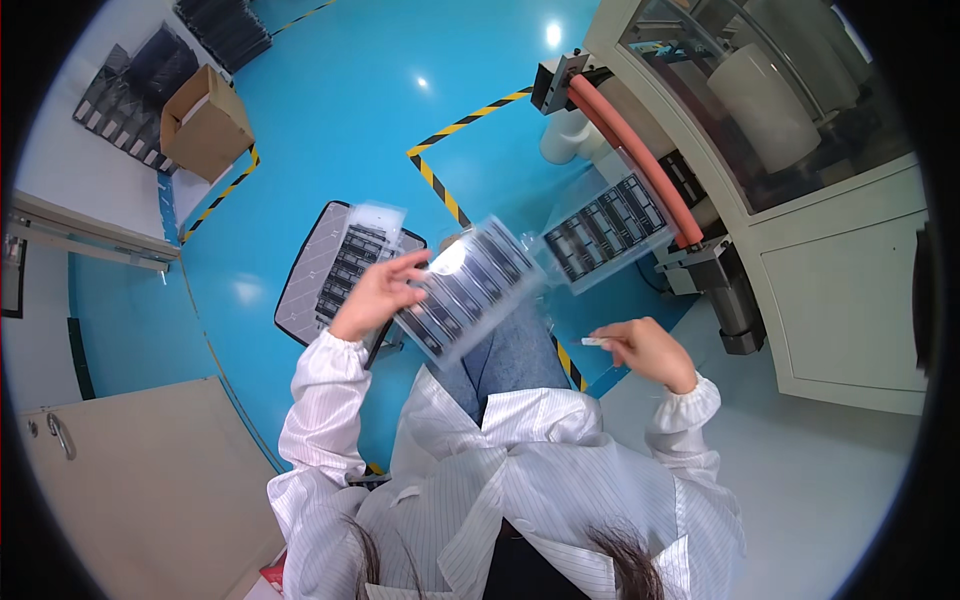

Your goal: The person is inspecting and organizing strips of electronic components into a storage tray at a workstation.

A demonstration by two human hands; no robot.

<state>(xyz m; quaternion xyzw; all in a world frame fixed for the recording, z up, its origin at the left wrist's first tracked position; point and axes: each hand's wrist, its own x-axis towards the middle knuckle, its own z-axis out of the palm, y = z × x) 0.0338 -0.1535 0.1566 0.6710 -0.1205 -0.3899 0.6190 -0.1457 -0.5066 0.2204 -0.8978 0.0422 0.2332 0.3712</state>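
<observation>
My left hand (378, 298) is at the left edge of a clear plastic sheet (474, 292) printed with dark strips, its fingers gripping that edge. Slightly blurred, this sheet hangs tilted above my lap. Between the closed fingertips of my right hand (655, 352) is a small, thin white tool (596, 341), too small to name exactly. A similar clear sheet with black strips (605, 228) lies to the right, by a machine's red roller (640, 150). To the left, more such sheets (352, 268) rest on a grey stool seat (303, 275).
A large beige machine (840, 300) with a window fills the right side, a metal motor (728, 305) jutting from its lower front. Yellow-black tape (435, 180) marks the blue floor. At far left are a cardboard box (205, 125) and a door (140, 480).
</observation>
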